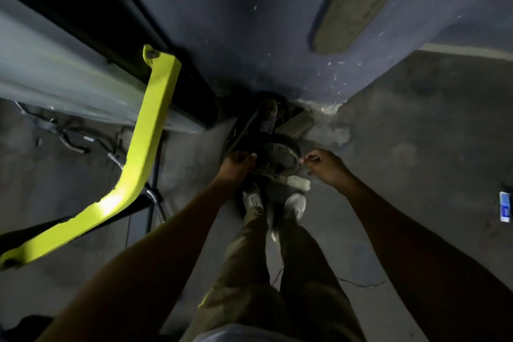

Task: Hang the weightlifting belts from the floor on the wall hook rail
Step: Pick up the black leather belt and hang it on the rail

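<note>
We look straight down our own body in dim light. Both arms reach forward and down toward a dark heap of weightlifting belts (pixel 263 133) lying on the concrete floor (pixel 402 147) at the foot of the blue-grey wall (pixel 263 22), just beyond our pale shoes (pixel 294 205).

Our left hand (pixel 238 165) curls its fingers round the left edge of a rounded grey belt (pixel 277 159) at the near end of the heap, gripping it. Our right hand (pixel 323 165) is at the right edge of the same belt, thumb and fingers drawn together in a pinch; the picture is too dark and blurred for us to tell for certain whether it grips the belt's rim or a thin strap end. The belt sits between the two hands, low down near the floor; we cannot tell whether it is lifted clear of the belts under it. Farther along the heap, a narrower belt (pixel 268 114) with a lighter patch runs toward the wall corner.

To the left, a bright yellow-green metal bar (pixel 144 153) bends from a bolted end near the wall down toward the near left. Behind it a long pale panel (pixel 69 75) runs along the left side, with loose cables (pixel 72 141) on the floor beneath. On the far right of the floor lies a small blue and white packet (pixel 505 207).
</note>
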Demonstrator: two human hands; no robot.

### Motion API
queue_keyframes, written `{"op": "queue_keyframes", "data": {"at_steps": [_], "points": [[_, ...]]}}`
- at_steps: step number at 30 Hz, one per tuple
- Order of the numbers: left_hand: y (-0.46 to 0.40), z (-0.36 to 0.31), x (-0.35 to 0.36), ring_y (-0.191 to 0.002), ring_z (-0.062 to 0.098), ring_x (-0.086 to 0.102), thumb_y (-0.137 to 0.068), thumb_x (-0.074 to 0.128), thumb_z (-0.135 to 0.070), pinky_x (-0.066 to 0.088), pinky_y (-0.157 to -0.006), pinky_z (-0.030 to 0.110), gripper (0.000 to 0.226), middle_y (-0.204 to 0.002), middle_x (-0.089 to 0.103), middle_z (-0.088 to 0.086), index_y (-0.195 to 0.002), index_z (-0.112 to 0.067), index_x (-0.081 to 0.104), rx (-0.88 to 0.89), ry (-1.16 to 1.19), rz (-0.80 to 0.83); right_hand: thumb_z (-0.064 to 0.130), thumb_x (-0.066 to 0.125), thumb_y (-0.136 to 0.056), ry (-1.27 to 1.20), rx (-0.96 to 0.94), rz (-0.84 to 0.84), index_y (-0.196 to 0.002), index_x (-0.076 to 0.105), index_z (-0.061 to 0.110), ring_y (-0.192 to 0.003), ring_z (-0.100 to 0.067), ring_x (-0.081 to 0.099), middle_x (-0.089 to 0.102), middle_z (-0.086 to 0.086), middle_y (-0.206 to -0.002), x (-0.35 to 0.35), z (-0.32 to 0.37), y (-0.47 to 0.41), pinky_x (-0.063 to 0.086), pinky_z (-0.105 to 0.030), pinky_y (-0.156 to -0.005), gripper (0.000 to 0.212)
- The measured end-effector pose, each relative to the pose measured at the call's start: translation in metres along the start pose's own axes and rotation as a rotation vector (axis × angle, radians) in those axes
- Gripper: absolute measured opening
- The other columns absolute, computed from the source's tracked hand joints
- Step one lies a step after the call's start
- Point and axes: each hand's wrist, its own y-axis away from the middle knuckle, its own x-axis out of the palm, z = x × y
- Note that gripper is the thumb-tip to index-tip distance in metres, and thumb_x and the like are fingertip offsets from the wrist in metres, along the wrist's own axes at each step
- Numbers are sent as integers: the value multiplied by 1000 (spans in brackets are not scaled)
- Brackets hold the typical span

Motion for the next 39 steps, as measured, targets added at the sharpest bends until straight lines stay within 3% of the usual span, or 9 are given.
{"op": "queue_keyframes", "data": {"at_steps": [7, 10, 13, 15, 20, 24, 28, 34, 39], "points": [[-104, 51, 13, -109, 34, 67, -102, 63, -19, 53, -104, 52, 2, -113, 66, 16, -101, -19, 63, -88, 117, -52, 43, 66, -100, 61, -44, 51, -120, 68, 9, -104, -21, 63, 67, -5, -112, 45, -7, -113, 43, -29, -85, 40], [-164, 85, 22, -112, 40, 69, -101, 66, -21, 54, -104, 55, 14, -109, 68, 15, -91, -31, 60, -141, 100, -73, 42, 66, -100, 76, -46, 60, -116, 70, 9, -107, -25, 66, 71, -9, -114, 75, -25, -179, 41, -27, -80, 37], [-219, 112, 28, -87, 23, 68, -103, 61, -14, 62, -78, 29, 19, -98, 66, 13, -87, -23, 59, -184, 175, -96, 39, 67, -100, 83, -45, 101, -112, 69, 7, -107, -28, 68, 73, -13, -111, 103, -43, -239, 51, -35, -88, 35], [-255, 130, 26, -70, 11, 62, -105, 54, -7, 52, -52, 11, 24, -84, 60, 7, -84, -18, 57, -210, 197, -91, 43, 68, -98, 98, -46, 132, -111, 69, 11, -106, -30, 70, 74, -13, -110, 120, -54, -278, 56, -46, -97, 35], [-340, 174, 11, -47, 1, 64, -109, 36, -2, 46, -45, 11, 27, -68, 68, 0, -94, -6, 57, -320, 245, -65, 76, 62, -70, 134, -132, 180, -89, 60, 34, -101, -32, 70, 69, 1, -96, 156, -107, -398, 57, -56, -92, 46], [-381, 191, 19, -105, 28, 69, -108, 47, -10, 50, -71, 20, 29, -117, 71, 14, -132, 1, 59, -297, 205, -75, 39, 71, -96, 247, -224, 26, -118, 65, 15, -104, -37, 69, 73, -11, -106, 159, -73, -423, 57, -51, -90, 32], [-414, 204, 41, -81, 11, 61, -111, 41, -17, 52, -52, 16, 38, -103, 66, 2, -142, 1, 53, -324, 160, -48, 36, 71, -97, 267, -240, -89, -130, 63, 10, -120, -37, 65, 70, -15, -127, 164, -68, -468, 54, -47, -99, 43], [-448, 206, 64, -78, 12, 61, -106, 54, -15, 48, -46, 6, 39, -139, 62, 25, -139, 6, 54, -207, 148, -139, 36, 74, -95, -180, -27, -164, -150, 46, 9, -139, -30, 53, 57, -10, -147, 168, -61, -524, 46, -40, -113, 67], [-466, 210, 61, -65, 12, 63, -108, 49, -8, 46, -40, 7, 39, -122, 60, 23, -142, 12, 47, -208, 96, -104, 28, 79, -93, -409, -8, -213, -155, 36, 6, -137, -26, 51, 49, -11, -154, 164, -53, -550, 49, -36, -107, 78]]}}
